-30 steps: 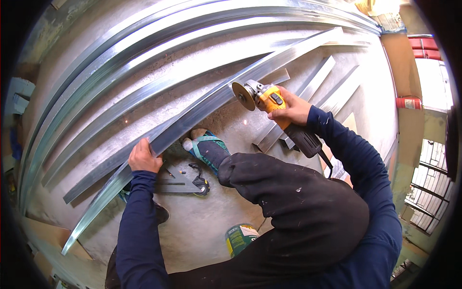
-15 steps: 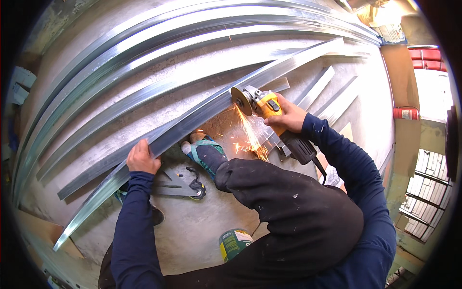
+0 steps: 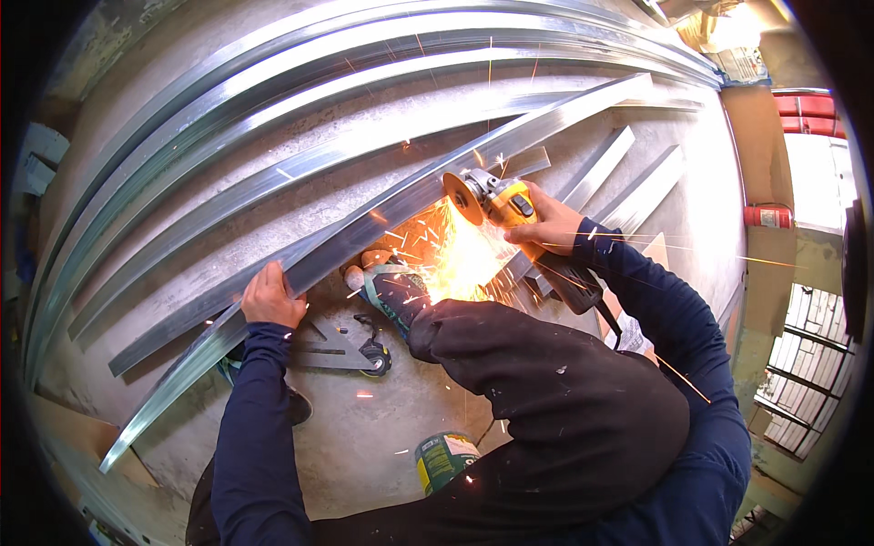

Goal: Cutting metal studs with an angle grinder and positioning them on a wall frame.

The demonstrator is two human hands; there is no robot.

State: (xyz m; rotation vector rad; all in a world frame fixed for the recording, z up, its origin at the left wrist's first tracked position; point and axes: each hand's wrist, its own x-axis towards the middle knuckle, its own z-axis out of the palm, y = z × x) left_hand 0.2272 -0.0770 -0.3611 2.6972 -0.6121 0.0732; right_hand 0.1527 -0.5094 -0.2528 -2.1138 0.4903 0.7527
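Concrete floor (image 3: 355, 423) is carrying all the stock. Far left, long silver profiles (image 3: 164, 173) are sweeping over to the far right; bend is probably just the lens.

Left hand (image 3: 273, 298) is gripping the metal profile (image 3: 360, 232), fingers curled over its edge. That piece is lying diagonally, near left to far right. Nearer than it, a set square (image 3: 332, 350) and what's looking like a tape measure (image 3: 375, 358) are sitting on the floor. Next right, a sandaled foot (image 3: 391, 296) is resting just beside the profile; a green bucket (image 3: 443, 464) is standing nearer.

Center: sparks (image 3: 460, 259) are spraying off the disc (image 3: 464, 198) toward the near side, close by the foot. Right hand (image 3: 551, 223) is holding the yellow-and-black angle grinder (image 3: 513, 205) round its body, disc at the profile's near side. Further right, shorter profiles (image 3: 648, 187) are lying on the floor; can't tell if they're finished cuts.

Progress: cutting is underway, judging by the sparks. Profile is running past the disc in one piece, so I'm reading the cut as not through; depth is hiding behind disc and glare.

Profile is looking silver and straight-edged, darker grey on the near face, shining toward the far end.
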